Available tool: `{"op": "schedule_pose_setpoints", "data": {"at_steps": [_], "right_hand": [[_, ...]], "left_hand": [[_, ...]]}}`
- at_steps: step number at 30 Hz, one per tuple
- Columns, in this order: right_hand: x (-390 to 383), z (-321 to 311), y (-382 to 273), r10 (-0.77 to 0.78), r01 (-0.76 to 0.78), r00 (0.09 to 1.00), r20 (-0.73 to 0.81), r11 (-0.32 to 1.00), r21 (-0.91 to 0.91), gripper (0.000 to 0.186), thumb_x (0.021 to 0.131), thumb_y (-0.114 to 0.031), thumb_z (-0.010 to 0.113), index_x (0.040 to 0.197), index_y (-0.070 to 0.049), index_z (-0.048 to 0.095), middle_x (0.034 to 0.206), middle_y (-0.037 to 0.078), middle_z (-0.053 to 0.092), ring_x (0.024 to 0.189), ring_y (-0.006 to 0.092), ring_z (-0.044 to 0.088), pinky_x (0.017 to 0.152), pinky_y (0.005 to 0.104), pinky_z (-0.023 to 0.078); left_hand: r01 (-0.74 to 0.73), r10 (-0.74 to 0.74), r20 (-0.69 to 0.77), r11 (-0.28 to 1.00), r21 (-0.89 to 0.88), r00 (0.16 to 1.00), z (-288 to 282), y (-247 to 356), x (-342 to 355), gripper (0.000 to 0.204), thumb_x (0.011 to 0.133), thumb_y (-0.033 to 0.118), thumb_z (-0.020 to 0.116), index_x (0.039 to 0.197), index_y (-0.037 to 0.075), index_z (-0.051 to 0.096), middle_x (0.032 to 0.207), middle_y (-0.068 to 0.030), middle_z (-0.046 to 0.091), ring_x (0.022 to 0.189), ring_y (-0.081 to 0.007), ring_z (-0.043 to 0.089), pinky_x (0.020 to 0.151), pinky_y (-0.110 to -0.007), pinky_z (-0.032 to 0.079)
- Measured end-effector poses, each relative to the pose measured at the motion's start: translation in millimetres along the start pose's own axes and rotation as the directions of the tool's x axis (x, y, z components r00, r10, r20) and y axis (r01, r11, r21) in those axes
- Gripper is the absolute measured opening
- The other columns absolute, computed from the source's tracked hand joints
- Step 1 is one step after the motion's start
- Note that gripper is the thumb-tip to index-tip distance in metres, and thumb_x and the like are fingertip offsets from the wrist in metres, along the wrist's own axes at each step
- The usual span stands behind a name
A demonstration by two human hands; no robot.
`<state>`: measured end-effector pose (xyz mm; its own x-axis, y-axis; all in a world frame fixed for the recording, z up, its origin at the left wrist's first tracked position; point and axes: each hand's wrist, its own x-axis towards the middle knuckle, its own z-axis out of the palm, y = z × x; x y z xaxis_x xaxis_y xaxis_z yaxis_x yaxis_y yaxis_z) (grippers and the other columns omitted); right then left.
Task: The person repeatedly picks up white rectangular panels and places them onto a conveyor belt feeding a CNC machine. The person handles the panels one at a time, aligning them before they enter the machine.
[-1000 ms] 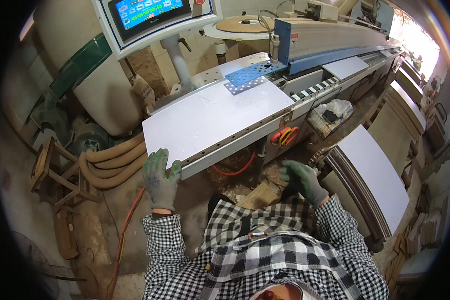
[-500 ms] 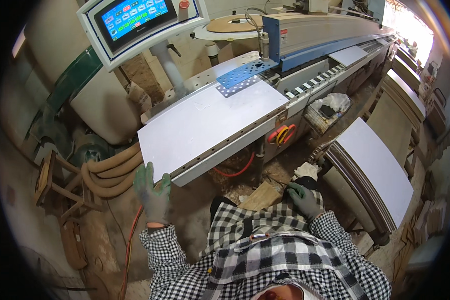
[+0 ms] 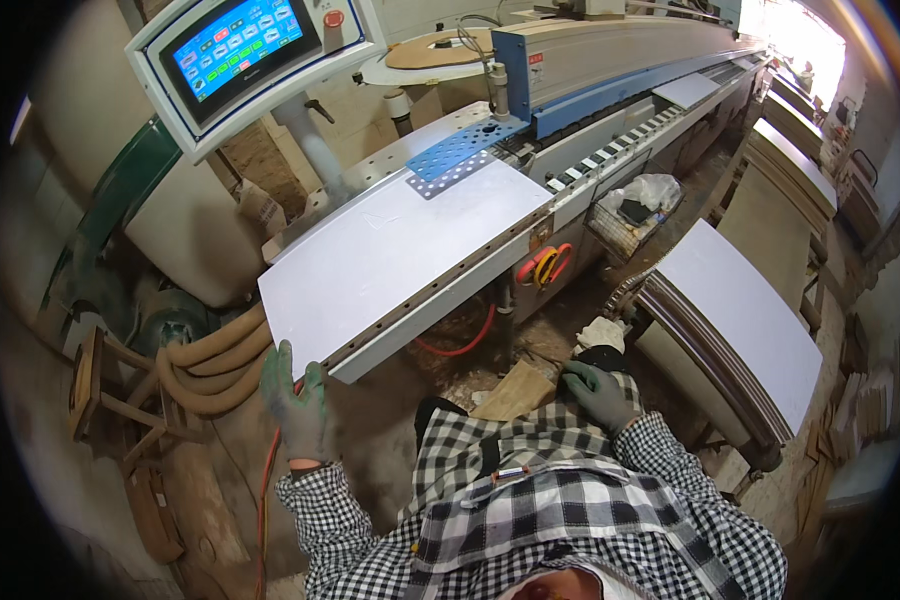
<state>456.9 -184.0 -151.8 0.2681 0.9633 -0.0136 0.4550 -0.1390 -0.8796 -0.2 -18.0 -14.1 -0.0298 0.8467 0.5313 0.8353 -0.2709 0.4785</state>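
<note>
At the far left of the frame I see a wooden stool (image 3: 130,410) standing on the floor, and just right of it some thick tan hoses (image 3: 215,402) curve in a bundle. Above them, at upper left, a touchscreen (image 3: 235,60) glows blue in a white housing. The left hand (image 3: 298,410), in a grey glove with green on the fingers, is left of centre: I make out its fingers spread, with the thumb apart, at the near-left corner of a white panel (image 3: 400,250), closed around nothing that I can see. That panel lies flat on the machine's bed, from left of centre to the middle of the upper half, and its far right part reaches up to a blue perforated plate (image 3: 465,147). Below the panel's right end I find red-and-yellow-handled scissors (image 3: 545,265) hanging on the machine's side, and lower down a piece of wood (image 3: 515,392) near the checked apron. The right hand (image 3: 598,395), gloved alike, is right of centre, well apart from the left one, low by the apron with its fingers curled; I cannot tell whether they close on anything. Beyond it, up and to the right, a wire basket (image 3: 610,232) holds a clear bag, and at the right a stack of panels (image 3: 740,320) shows a white top sheet.
</note>
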Motion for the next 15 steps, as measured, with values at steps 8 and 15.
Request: {"op": "schedule_pose_setpoints", "data": {"at_steps": [8,15], "right_hand": [[-1,-4,-14,0.035,-0.035,0.999,0.008,0.999,-0.026,0.041,0.096,-0.027,0.067,0.131,-0.006,0.063,0.123,0.015,0.07,0.11,0.0273,0.069,0.095,0.0359,0.054],[-1,-4,-11,0.036,-0.036,0.999,0.012,0.998,-0.052,0.042,0.096,-0.028,0.067,0.131,-0.006,0.063,0.123,0.016,0.07,0.11,0.0278,0.068,0.095,0.0361,0.054]], "left_hand": [[-0.033,0.033,0.012,0.999,-0.009,0.999,2,-9,2,0.056,0.094,0.027,0.07,0.145,0.01,0.055,0.145,-0.0192,0.052,0.135,-0.0372,0.047,0.114,-0.049,0.036],[0.021,-0.022,0.051,1.0,0.017,0.998,-5,-3,1,0.056,0.095,0.031,0.07,0.146,0.014,0.054,0.149,-0.0167,0.05,0.138,-0.0361,0.044,0.115,-0.048,0.036]]}}
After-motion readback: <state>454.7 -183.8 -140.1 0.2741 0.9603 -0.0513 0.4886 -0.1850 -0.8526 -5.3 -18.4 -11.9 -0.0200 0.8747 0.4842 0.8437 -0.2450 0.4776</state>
